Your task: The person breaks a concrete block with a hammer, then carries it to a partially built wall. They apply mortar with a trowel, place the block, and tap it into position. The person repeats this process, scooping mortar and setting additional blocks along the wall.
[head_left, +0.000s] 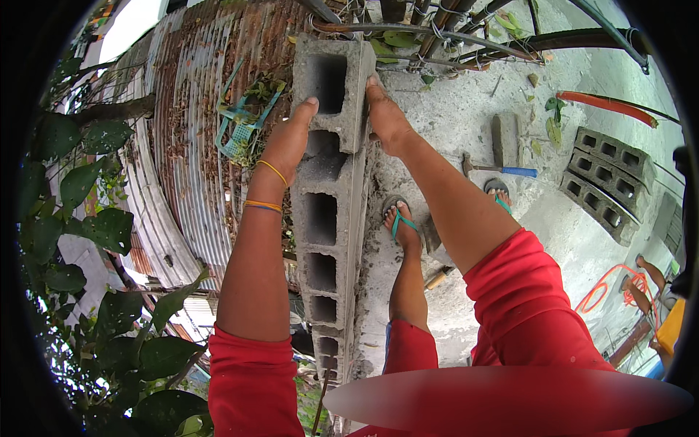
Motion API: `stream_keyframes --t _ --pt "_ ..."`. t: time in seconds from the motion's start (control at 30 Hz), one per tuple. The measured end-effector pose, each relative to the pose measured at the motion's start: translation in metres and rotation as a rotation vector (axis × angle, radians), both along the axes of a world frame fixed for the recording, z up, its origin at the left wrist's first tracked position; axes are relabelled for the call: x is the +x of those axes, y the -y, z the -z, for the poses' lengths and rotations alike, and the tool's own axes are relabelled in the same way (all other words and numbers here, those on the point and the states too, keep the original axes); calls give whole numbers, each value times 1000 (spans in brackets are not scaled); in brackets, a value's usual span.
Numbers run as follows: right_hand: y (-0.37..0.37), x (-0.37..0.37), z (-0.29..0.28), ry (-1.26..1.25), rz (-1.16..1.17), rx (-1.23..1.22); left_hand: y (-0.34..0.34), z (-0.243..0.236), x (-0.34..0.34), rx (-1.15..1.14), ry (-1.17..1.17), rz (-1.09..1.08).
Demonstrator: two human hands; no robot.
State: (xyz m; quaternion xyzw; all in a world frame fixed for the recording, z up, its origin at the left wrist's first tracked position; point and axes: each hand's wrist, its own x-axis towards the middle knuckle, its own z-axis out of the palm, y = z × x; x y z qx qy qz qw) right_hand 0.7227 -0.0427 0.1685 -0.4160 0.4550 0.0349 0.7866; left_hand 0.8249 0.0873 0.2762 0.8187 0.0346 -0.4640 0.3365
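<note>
A grey hollow concrete block is at the far end of a wall row of such blocks, its cavities facing up. My left hand presses its left side, thumb over the top edge, with rubber bands on the wrist. On the opposite face my right hand presses in, its fingers partly hidden. The two hands clasp the block between them. It appears to sit in line with the row; whether it bears fully on what lies below, I cannot tell.
Right of the wall, a claw hammer lies beside a loose block. A tool with a wooden handle lies near my sandalled feet. Stacked hollow blocks, an orange cord and another person are farther right. Rusty corrugated roofing lies left.
</note>
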Motion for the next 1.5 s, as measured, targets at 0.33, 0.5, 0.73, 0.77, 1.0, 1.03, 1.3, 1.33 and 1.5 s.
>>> stream_keyframes --t 0.33,0.5,0.73,0.77,1.0,1.03,1.3,1.33,1.5 --pt "0 -5 9 -20 -82 3 -8 16 5 14 71 29" --pt "-3 -3 13 -59 -45 69 -8 24 7 -7 209 79" --pt "0 -4 25 -9 -86 149 -12 23 17 7 -47 93" --pt "-1 -4 25 -6 -84 153 -12 22 18 15 -58 103" --pt "2 -2 6 -69 -54 46 -7 17 12 29 68 72" --pt "6 -4 3 -58 -57 22 -6 17 11 44 145 68" --pt "15 -53 21 -121 58 -94 -6 15 4 -24 130 3" --pt "13 -59 27 -77 53 -122 -7 15 4 -45 84 10" --pt "19 -120 52 -106 4 -175 -8 23 8 -18 -7 29"
